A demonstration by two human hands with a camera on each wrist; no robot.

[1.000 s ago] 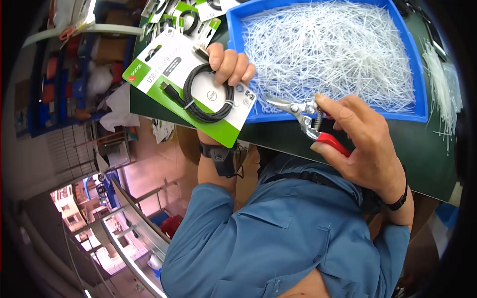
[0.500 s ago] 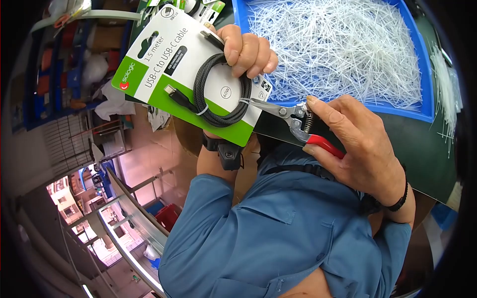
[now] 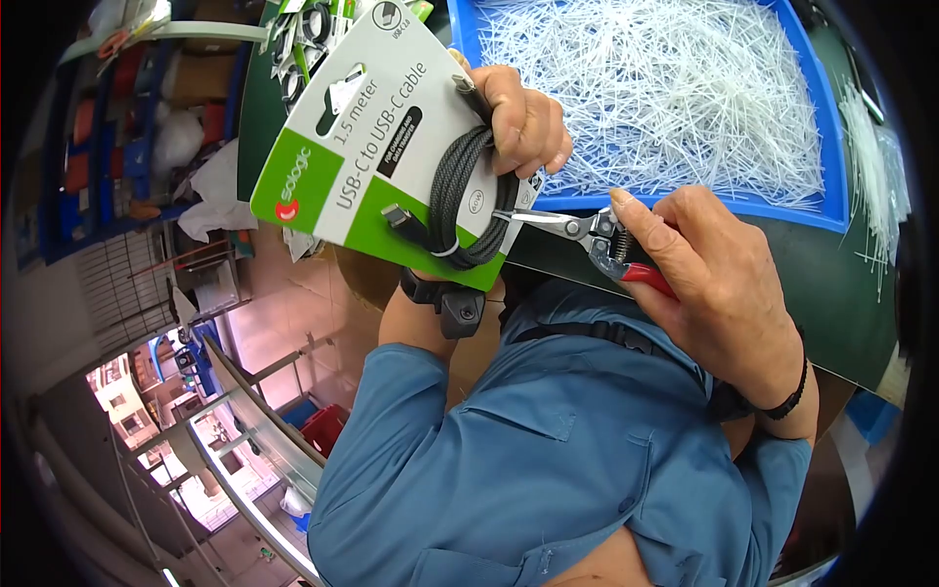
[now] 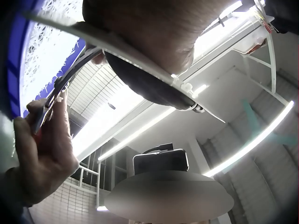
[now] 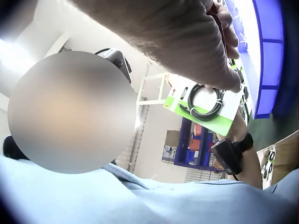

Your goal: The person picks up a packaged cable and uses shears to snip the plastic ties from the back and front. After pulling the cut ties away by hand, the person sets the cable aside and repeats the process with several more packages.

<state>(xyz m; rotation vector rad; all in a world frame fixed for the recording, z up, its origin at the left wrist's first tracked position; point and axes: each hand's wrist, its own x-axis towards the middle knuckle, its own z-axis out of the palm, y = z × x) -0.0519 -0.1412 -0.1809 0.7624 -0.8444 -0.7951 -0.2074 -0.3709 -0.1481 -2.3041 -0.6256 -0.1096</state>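
Bright overhead glare, fisheye-warped dark edges

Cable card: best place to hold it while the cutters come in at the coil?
Pinch the cable card at the edge beside the coil, coming from the blue tray side, as the left hand does. The card is thin, flat and tilted up, so an edge pinch likely steadies it and leaves the lower coil open to the cutters.

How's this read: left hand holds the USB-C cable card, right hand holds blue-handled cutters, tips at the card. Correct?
Not quite: the handle is red, not blue, as the head view shows. The rest holds: the left hand holds the USB-C cable card, and the right hand holds the cutters, tips at the card.
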